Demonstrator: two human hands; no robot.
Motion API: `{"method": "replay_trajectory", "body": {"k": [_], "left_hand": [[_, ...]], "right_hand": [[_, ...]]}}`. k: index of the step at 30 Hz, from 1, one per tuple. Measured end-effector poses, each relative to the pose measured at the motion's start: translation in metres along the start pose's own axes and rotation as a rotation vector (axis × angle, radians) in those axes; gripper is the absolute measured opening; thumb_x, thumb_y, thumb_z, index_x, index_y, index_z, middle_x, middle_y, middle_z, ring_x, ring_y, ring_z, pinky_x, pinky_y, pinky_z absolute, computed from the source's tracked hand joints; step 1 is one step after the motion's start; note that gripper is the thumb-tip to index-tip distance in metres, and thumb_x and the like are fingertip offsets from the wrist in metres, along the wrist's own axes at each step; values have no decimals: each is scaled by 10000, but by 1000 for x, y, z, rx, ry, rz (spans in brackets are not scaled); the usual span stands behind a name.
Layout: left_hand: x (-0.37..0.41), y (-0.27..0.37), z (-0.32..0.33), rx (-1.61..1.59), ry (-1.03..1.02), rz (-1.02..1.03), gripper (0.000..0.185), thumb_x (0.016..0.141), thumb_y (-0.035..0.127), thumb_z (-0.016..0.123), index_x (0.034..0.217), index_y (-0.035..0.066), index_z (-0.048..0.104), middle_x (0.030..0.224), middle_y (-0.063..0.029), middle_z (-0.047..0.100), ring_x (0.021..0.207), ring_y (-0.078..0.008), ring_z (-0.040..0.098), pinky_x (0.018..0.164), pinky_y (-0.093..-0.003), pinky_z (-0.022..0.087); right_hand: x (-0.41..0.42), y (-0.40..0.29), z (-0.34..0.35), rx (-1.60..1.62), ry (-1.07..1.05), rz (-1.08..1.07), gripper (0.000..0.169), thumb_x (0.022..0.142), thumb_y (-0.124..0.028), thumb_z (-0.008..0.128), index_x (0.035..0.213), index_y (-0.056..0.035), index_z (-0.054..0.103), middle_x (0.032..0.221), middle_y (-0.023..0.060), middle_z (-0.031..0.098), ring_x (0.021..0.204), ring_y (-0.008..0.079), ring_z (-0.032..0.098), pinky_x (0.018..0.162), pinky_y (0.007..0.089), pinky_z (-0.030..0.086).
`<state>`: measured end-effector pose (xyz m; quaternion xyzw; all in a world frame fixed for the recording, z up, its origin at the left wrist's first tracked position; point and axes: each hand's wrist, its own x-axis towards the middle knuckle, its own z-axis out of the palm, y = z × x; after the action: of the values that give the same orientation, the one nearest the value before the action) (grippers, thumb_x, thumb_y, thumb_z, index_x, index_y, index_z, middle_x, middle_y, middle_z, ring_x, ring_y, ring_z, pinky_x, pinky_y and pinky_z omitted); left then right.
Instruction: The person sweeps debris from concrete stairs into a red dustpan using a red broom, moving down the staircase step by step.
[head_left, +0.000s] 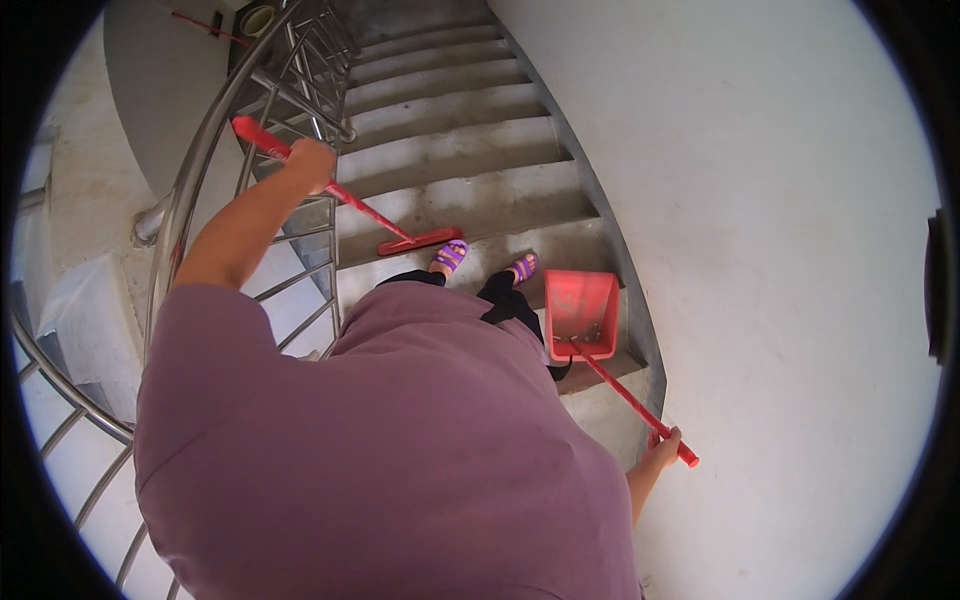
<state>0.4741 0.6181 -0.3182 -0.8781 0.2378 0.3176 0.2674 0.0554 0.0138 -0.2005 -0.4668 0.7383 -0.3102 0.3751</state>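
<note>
My left hand (311, 165) is wrapped around the red handle of a broom (367, 213), near its thick upper end. The broom's head (420, 241) sits on a concrete step, close to one of my feet in purple sandals (450, 255). On my other side, my right hand (664, 448) grips the long red handle of a dustpan (582, 296) near its end cap. Grey dust and small bits of debris (585, 335) lie inside the pan, mostly toward the handle side. The pan is beside my legs, near the wall; its exact contact with the step is unclear.
A flight of concrete stairs (450, 105) stretches away in front of my feet. Metal railing (196, 150) curves along the left, and a white wall (780, 262) with a grey skirting band borders the right. A pale bucket (257, 21) stands at the far upper left.
</note>
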Motion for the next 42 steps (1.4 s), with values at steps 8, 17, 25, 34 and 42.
{"method": "replay_trajectory", "body": {"k": [8, 17, 25, 34, 42], "left_hand": [[26, 4, -31, -5, -36, -46, 239, 695, 218, 624, 905, 108, 663, 929, -72, 641, 858, -226, 624, 671, -386, 497], [11, -24, -41, -32, 8, -215, 197, 732, 196, 591, 892, 106, 665, 903, -70, 646, 845, -249, 626, 658, -395, 496], [-18, -49, -26, -1, 0, -138, 153, 697, 152, 611, 823, 89, 671, 859, -92, 645, 819, -240, 628, 666, -342, 503], [-43, -67, 11, -11, -164, -123, 166, 683, 171, 624, 822, 93, 673, 861, -99, 643, 843, -244, 620, 697, -346, 497], [-39, -54, 67, -75, -218, -252, 199, 699, 174, 636, 887, 114, 666, 939, -89, 636, 893, -223, 613, 691, -347, 501]], "right_hand": [[0, 3, -5, 2, -23, -8, 230, 757, -193, 608, 804, 7, 503, 651, 76, 559, 481, 151, 530, 444, 251, 476], [3, -1, 2, 12, -21, -36, 232, 756, -182, 606, 826, 14, 504, 646, 86, 565, 472, 155, 535, 431, 243, 471], [2, -7, 2, -4, -23, -29, 255, 755, -199, 607, 846, 17, 508, 648, 89, 561, 497, 157, 543, 451, 249, 478], [0, -12, 2, -24, -11, 10, 247, 758, -212, 611, 869, -16, 508, 703, 62, 566, 535, 156, 552, 496, 254, 475], [1, -11, 7, -26, -53, -5, 223, 765, -200, 610, 826, -11, 509, 653, 72, 564, 494, 147, 544, 440, 235, 475]]}}
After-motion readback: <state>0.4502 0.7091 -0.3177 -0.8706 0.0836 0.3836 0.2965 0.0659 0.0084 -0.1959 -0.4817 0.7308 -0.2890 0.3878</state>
